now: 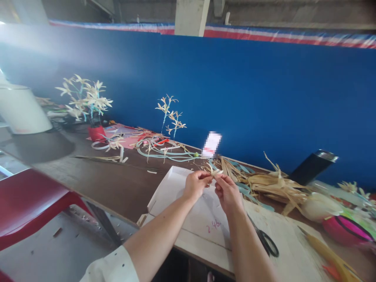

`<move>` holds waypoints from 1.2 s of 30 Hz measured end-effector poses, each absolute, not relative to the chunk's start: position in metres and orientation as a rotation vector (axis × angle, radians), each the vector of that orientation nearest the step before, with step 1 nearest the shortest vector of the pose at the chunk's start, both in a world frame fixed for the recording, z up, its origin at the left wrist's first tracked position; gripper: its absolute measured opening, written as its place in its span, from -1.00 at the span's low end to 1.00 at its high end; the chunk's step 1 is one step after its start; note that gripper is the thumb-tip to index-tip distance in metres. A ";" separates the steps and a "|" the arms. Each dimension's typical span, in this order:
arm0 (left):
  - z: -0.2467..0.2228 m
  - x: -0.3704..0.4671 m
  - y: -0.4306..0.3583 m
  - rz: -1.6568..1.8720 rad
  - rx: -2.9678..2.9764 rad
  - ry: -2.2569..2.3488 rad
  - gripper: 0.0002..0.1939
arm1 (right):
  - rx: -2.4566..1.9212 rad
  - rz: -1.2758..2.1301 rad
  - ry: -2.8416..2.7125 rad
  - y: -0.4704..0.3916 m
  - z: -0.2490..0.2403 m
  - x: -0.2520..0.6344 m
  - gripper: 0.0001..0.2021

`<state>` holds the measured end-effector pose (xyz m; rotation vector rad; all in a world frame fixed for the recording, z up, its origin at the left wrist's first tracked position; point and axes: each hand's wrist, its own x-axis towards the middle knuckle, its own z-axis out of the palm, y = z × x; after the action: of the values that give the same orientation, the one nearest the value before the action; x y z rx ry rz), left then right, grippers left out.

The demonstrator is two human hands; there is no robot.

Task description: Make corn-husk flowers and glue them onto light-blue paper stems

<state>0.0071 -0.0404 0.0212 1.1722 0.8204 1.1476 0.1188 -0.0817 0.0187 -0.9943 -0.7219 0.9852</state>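
My left hand [195,185] and my right hand [230,194] meet above an open white cardboard box [176,184]. Between their pinched fingertips is a small pale flower [216,172] with narrow petals, apparently made of dried husk. Its stem end is hidden by my fingers. Handwritten pink marks show on the cardboard beneath. Beside my right forearm lie scissors [268,242] with black handles, their blades partly covered by the arm. Dried corn husks [264,184] are heaped just beyond my right hand.
Finished-looking pale flowers [88,98] stand in a red pot [96,133] at left. Coiled pale-green cord [173,158] lies at the back. A black tumbler [311,168] leans at right, near a pink pouch [346,231]. A white bucket [25,109] and red chair [32,199] are left.
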 end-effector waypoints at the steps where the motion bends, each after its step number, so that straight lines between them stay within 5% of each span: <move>1: 0.021 0.007 -0.040 1.152 1.182 0.823 -0.82 | -0.992 0.989 -0.723 -0.082 0.018 0.119 -0.71; 36: 0.024 0.007 -0.040 1.093 1.103 0.807 -0.84 | -1.025 1.051 -0.692 -0.082 0.014 0.123 -0.74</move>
<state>0.0073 -0.0399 0.0236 1.1025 0.8066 1.0931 0.1233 -0.0817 0.0140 -1.0254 -0.6925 1.0505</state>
